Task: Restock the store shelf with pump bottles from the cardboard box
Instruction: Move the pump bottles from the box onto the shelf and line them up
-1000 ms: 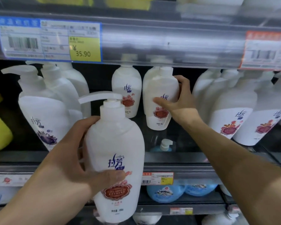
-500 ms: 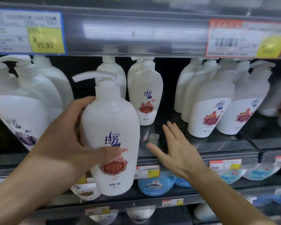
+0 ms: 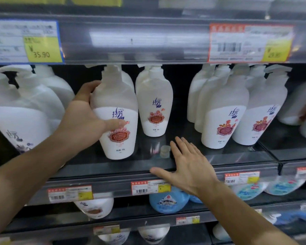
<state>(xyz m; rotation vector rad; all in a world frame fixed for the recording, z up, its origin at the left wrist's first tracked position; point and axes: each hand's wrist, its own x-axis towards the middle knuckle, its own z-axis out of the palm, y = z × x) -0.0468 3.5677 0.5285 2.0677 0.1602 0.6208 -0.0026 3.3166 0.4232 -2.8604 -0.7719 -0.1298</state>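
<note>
- The left hand (image 3: pixel 81 119) is wrapped around a white pump bottle (image 3: pixel 117 121): the thumb is pressed on the front label and the fingers are curled behind its shoulder
- The bottle is held upright, its base at or just above the dark glossy shelf (image 3: pixel 228 156); contact cannot be told
- The right hand (image 3: pixel 189 167) is spread flat and wide, nothing held, palm down over the shelf's front edge, fingers reaching inward
- A small pale cap-like object (image 3: pixel 165 150) is seen just beside those fingertips; its nature cannot be made out
- A second bottle (image 3: pixel 155 105) is stood just right of the held one, further back
- The pump heads are cut off by the clear price rail (image 3: pixel 140 41) above, and its tags are blurred
- More smooth, rounded white bottles (image 3: pixel 226 110) are grouped to the right, well apart
- The cardboard box is not seen
</note>
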